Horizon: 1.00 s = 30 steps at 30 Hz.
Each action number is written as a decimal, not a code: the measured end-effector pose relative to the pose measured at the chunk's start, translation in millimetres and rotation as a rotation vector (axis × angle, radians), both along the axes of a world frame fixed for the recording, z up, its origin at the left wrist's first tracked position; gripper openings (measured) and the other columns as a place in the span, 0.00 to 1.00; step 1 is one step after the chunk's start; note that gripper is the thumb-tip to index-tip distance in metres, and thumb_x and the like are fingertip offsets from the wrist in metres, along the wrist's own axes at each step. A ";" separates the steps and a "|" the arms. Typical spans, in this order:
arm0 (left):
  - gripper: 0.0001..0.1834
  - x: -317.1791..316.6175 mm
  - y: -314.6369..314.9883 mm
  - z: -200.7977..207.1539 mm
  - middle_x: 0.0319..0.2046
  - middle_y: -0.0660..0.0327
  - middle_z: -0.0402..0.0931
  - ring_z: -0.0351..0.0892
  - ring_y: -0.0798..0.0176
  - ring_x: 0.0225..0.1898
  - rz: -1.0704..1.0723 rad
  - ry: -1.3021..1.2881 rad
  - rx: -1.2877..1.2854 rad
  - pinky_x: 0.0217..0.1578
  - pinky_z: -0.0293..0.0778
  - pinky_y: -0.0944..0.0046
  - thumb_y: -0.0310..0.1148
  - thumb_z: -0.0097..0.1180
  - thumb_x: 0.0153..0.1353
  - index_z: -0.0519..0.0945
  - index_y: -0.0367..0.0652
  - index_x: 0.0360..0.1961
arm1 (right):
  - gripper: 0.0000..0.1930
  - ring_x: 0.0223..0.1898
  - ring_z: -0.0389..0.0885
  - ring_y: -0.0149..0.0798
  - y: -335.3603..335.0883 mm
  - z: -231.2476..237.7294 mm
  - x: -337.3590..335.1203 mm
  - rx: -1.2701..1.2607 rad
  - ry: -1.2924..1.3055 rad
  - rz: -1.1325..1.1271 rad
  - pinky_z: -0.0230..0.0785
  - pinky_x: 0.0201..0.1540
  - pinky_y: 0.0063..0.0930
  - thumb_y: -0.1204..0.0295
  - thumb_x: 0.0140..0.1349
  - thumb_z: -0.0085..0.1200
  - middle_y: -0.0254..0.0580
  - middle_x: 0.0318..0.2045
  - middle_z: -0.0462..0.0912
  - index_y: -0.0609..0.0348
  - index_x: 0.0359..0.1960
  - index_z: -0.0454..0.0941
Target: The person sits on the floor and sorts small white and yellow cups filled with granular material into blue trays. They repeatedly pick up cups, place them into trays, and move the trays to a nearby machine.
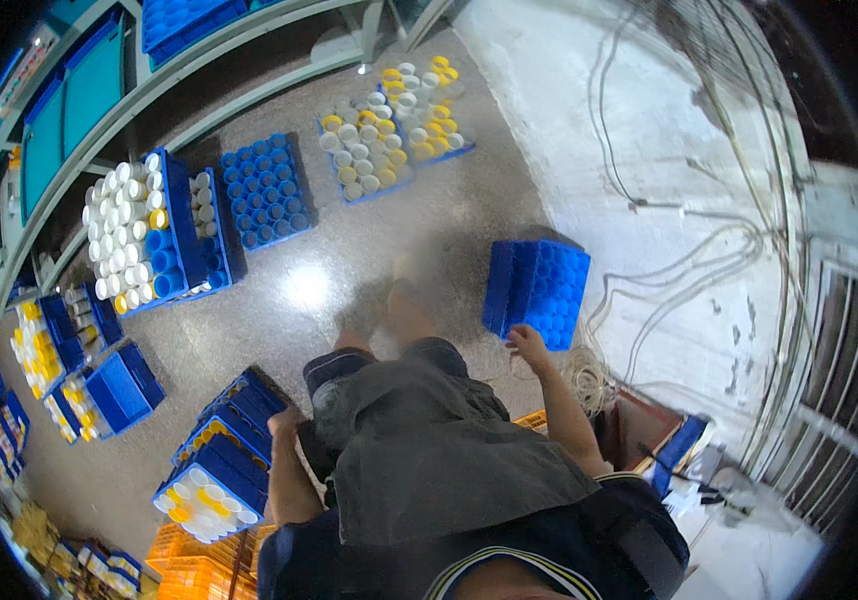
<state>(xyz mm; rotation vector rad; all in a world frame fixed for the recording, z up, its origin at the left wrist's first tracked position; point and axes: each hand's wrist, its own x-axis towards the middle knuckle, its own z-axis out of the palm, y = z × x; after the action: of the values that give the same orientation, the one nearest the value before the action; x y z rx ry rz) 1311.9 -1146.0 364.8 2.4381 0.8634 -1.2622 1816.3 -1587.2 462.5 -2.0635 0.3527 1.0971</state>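
The glossy grey floor [249, 340] carries rectangular blue plastic crates [515, 285], some near its right edge, more toward its left side.

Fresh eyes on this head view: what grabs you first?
Probably the mass of mostly white cylinders in a blue crate at upper left, with some yellow and blue ones among them. Next, the vivid blue container on the floor right of centre, with the right hand at its near edge. Then the whitish wall at right, strung with loose cables.
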 end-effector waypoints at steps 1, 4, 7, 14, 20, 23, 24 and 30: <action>0.14 26.1 -3.0 2.0 0.33 0.55 0.86 0.87 0.55 0.31 0.300 -0.081 -0.170 0.27 0.78 0.53 0.42 0.53 0.67 0.83 0.45 0.43 | 0.17 0.38 0.85 0.37 21.9 -3.2 29.8 0.046 -0.062 0.076 0.79 0.37 0.32 0.66 0.70 0.54 0.43 0.41 0.84 0.64 0.54 0.75; 0.30 135.6 -26.9 3.4 0.43 0.44 0.84 0.83 0.39 0.43 1.275 -0.417 -0.433 0.37 0.77 0.46 0.55 0.47 0.71 0.79 0.36 0.54 | 0.16 0.36 0.85 0.35 74.4 0.4 98.9 0.018 -0.129 0.216 0.77 0.37 0.30 0.67 0.68 0.55 0.43 0.38 0.85 0.65 0.51 0.77; 0.39 247.7 -28.8 27.9 0.52 0.35 0.78 0.75 0.32 0.57 0.951 -0.192 -0.277 0.59 0.69 0.46 0.62 0.49 0.66 0.76 0.35 0.60 | 0.16 0.39 0.85 0.35 127.8 1.7 149.1 -0.037 -0.082 0.387 0.79 0.39 0.32 0.66 0.70 0.54 0.41 0.41 0.85 0.61 0.54 0.76; 0.43 355.3 18.8 29.8 0.66 0.38 0.66 0.68 0.36 0.65 0.872 -0.182 -0.536 0.65 0.65 0.44 0.57 0.53 0.66 0.60 0.37 0.72 | 0.19 0.42 0.85 0.39 227.7 -37.6 170.7 -0.107 -0.129 0.660 0.79 0.42 0.33 0.63 0.69 0.55 0.45 0.43 0.85 0.61 0.56 0.75; 0.58 381.3 31.2 -40.2 0.64 0.36 0.68 0.71 0.38 0.63 0.807 0.003 -0.514 0.64 0.67 0.44 0.64 0.58 0.58 0.44 0.41 0.77 | 0.28 0.53 0.82 0.55 250.7 -104.6 111.8 -0.224 -0.355 1.239 0.76 0.53 0.40 0.58 0.63 0.56 0.63 0.54 0.79 0.62 0.61 0.71; 0.64 399.7 22.2 -63.5 0.62 0.36 0.70 0.72 0.40 0.63 0.843 0.241 -0.448 0.63 0.69 0.45 0.64 0.62 0.54 0.38 0.42 0.77 | 0.32 0.56 0.78 0.62 254.9 -139.3 83.8 -0.389 -0.202 1.330 0.75 0.55 0.46 0.58 0.61 0.56 0.68 0.58 0.74 0.63 0.64 0.68; 0.66 406.5 17.2 -67.7 0.61 0.36 0.71 0.73 0.41 0.63 0.861 0.351 -0.432 0.63 0.69 0.46 0.64 0.64 0.53 0.36 0.42 0.77 | 0.33 0.57 0.76 0.64 255.1 -143.7 78.0 -0.494 -0.252 1.563 0.74 0.56 0.48 0.58 0.61 0.56 0.69 0.59 0.72 0.63 0.66 0.66; 0.58 433.8 -13.6 -68.0 0.63 0.44 0.70 0.76 0.49 0.61 0.961 0.341 -0.253 0.59 0.75 0.53 0.59 0.66 0.54 0.50 0.38 0.75 | 0.34 0.62 0.69 0.62 263.9 -157.7 61.3 -0.660 -0.246 1.516 0.71 0.58 0.50 0.60 0.64 0.54 0.66 0.61 0.67 0.60 0.70 0.60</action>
<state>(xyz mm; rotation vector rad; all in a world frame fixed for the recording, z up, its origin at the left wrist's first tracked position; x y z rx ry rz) 1745.7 -1159.6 296.8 1.2940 1.5718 -1.2560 1877.5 -1323.3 304.8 -3.0010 -1.3870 1.5687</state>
